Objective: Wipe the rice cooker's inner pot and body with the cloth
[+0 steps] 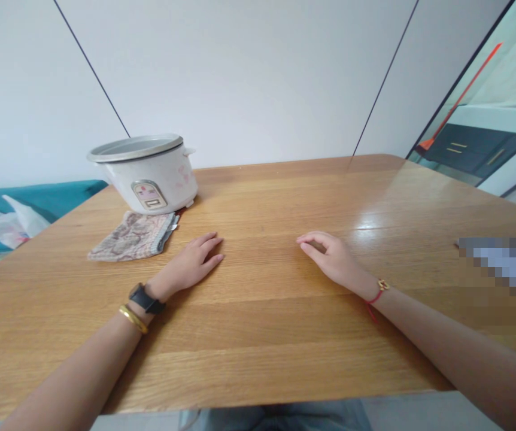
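Note:
My left hand (195,260) rests on the wooden table (258,335), palm down, with its fingers stretched forward and the thumb apart. It holds nothing. Just left of it lies a folded patterned cloth (134,238) with a small white tag, not touched by the hand. Behind the cloth stands a white rice cooker (150,179) with a grey rim, its lid off; the inside bottom is hidden. To the right, my right hand (332,260) lies on its side on the table, fingers loosely curved, a gap showing between thumb and forefinger, with nothing in it.
A blurred-out flat object (504,263) lies at the table's right edge. Beyond the left edge, a white plastic bag (13,221) sits on a teal seat (60,200). A pale panelled wall (258,78) rises behind the table. An orange-handled broom (464,93) leans at the far right.

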Demonstrator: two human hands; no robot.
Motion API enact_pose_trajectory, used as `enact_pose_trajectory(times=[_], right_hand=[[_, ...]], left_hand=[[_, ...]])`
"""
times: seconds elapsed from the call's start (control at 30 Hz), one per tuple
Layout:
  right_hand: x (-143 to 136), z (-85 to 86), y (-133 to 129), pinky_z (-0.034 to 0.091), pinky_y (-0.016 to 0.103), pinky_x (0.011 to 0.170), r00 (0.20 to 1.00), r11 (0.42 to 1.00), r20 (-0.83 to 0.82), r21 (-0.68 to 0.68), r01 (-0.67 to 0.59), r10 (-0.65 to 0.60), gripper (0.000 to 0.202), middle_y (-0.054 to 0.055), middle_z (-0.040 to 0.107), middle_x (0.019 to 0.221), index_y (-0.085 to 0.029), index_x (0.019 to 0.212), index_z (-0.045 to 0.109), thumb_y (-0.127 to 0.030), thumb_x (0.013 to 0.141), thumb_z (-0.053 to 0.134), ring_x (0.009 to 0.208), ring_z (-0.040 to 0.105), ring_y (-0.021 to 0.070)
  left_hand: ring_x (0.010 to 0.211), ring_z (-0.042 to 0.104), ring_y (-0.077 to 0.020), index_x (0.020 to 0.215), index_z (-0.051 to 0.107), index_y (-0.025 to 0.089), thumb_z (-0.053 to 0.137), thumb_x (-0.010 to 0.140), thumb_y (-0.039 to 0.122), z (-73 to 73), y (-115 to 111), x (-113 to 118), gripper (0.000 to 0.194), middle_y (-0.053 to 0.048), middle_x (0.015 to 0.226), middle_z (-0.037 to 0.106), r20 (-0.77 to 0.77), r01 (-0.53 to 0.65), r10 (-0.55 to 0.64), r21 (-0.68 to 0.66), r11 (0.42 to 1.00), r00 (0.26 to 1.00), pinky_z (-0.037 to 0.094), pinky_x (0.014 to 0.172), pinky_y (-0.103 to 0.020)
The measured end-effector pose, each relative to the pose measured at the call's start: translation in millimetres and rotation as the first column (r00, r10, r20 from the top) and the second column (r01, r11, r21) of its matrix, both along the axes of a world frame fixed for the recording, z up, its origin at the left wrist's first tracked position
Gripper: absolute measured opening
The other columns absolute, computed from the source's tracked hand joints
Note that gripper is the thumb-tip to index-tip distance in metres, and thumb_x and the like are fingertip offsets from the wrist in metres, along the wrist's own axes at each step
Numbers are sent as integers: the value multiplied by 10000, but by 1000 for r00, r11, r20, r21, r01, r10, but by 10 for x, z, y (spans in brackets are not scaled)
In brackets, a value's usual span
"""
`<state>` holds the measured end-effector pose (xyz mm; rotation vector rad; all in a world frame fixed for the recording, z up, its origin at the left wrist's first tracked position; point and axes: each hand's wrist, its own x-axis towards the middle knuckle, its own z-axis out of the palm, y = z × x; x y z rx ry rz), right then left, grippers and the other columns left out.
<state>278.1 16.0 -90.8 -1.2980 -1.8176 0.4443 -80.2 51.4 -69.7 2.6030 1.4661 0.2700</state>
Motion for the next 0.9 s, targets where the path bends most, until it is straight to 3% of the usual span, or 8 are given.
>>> enact_pose_trajectory(times=[0.9], right_hand=[[-10, 30, -13, 528, 412, 901, 1000, 1000, 12, -10, -12, 12, 198, 65, 754, 1009, -226, 921, 708, -345, 918, 550, 969, 691, 224]], left_hand=[[1418, 433, -288, 1434, 525, 131, 360, 1000, 550, -12, 4, -9, 625, -159, 1550, 438, 4, 7, -8, 7, 1000, 1000, 320, 1201, -427]])
